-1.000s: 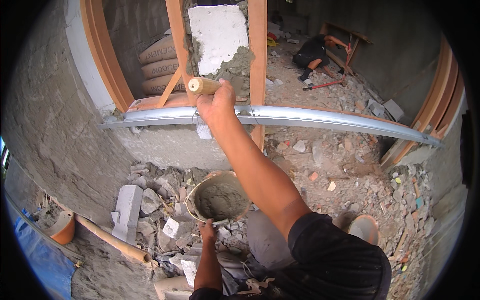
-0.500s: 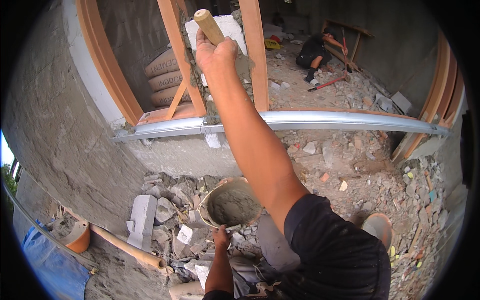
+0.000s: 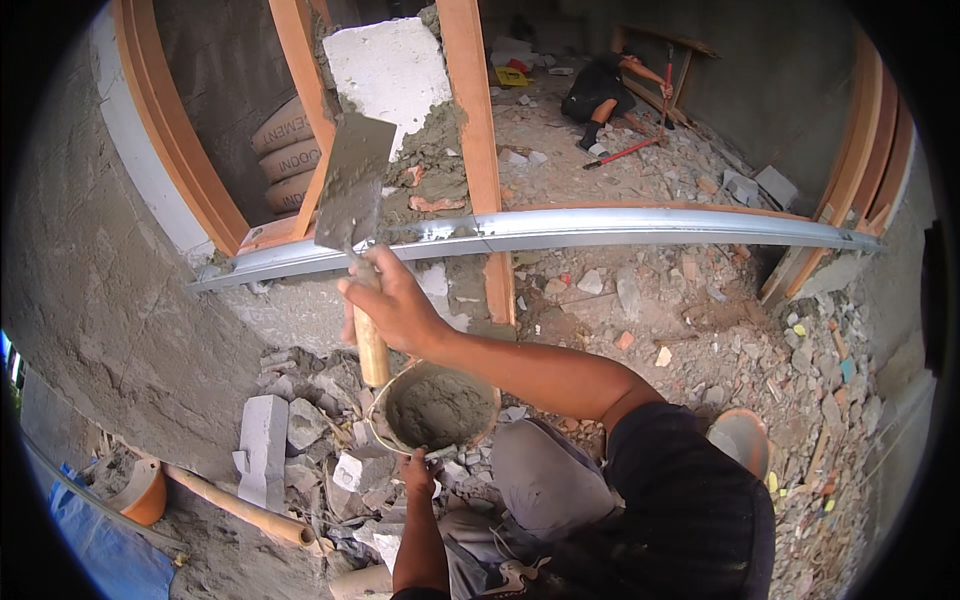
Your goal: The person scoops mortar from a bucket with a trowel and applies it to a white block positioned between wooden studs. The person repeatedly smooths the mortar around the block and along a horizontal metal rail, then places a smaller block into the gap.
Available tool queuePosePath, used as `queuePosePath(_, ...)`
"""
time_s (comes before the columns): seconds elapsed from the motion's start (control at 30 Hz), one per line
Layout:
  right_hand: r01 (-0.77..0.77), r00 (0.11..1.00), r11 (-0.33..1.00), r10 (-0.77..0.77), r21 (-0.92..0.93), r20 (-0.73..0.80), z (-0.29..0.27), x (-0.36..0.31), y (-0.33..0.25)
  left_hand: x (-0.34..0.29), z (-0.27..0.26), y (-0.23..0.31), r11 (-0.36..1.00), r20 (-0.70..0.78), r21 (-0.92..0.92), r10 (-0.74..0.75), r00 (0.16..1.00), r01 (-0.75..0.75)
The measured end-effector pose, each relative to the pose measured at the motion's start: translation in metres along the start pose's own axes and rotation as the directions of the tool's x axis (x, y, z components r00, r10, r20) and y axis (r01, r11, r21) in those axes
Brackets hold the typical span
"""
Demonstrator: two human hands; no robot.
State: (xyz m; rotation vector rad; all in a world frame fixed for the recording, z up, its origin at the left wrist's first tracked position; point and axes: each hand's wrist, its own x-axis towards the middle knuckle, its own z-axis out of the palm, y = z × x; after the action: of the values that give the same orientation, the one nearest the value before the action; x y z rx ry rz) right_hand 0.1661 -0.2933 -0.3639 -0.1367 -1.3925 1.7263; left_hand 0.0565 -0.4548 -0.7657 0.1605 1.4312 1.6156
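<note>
My right hand (image 3: 392,300) is wrapped round the wooden handle of a trowel (image 3: 357,180). Its flat grey blade points up and is smeared with mortar. Behind the blade, a white block (image 3: 385,70) sits between two wooden posts, with wet mortar (image 3: 440,150) rough along its lower right side. Below the trowel stands a bucket (image 3: 494,418) of grey mortar (image 3: 440,400). My left hand (image 3: 418,474) is closed at the bucket's near edge, by its wire handle; whether it holds rim or handle is hard to tell.
A silver metal bar (image 3: 600,225) crosses in front of the posts (image 3: 475,120). Broken rubble (image 3: 305,425) and a long pale block (image 3: 262,450) lie left of the bucket. Beyond the opening, another person (image 3: 600,95) crouches near a red-handled tool (image 3: 625,153). Cement bags (image 3: 290,160) are stacked inside.
My right hand has come down and back from the white block, turning the trowel so its blade now shows upward. My left hand stays at the bucket. The view has shifted slightly.
</note>
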Motion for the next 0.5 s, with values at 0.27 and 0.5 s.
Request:
queuePosePath(0.27,-0.229,0.968,0.778,0.117,-0.586,-0.223,-0.091,-0.045,0.031,-0.003,0.022,0.003,0.997,-0.012,-0.076,-0.015,1.000,0.014)
queuePosePath(0.5,0.125,0.866,0.530,-0.471,-0.839,-0.169,-0.107,0.128,-0.072,0.003,0.009,-0.006,0.998,0.006,-0.067,-0.009,1.000,0.009)
